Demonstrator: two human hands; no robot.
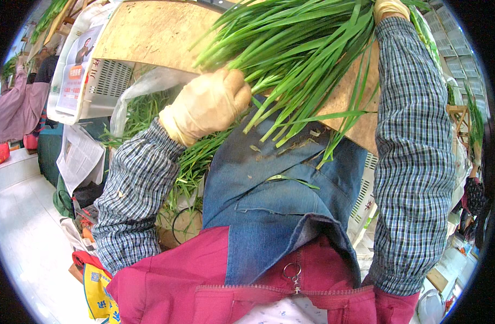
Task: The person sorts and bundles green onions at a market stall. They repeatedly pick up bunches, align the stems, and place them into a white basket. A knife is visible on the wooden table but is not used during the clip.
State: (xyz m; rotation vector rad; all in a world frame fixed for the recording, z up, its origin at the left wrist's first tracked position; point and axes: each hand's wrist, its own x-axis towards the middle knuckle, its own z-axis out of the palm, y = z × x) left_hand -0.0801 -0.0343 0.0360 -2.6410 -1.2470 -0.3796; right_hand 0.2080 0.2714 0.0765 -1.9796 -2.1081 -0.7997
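Note:
A large pile of long green leafy stalks, which look like garlic chives, lies over a wooden board and hangs over its near edge above my denim apron. My left hand, in a cream rubber glove, is curled with its knuckles up at the pale stalk ends; its fingertips are hidden, so its hold is unclear. At the top right my right hand, gloved alike, rests at the far leafy end of the pile, partly cut off by the frame's edge. One loose leaf lies on the apron.
Below the board at left, a clear plastic bag holds more green leaves. A white plastic crate with a printed sheet stands beside it. Another slatted crate is under the board at right. People are at both far sides; a yellow bag lies lower left.

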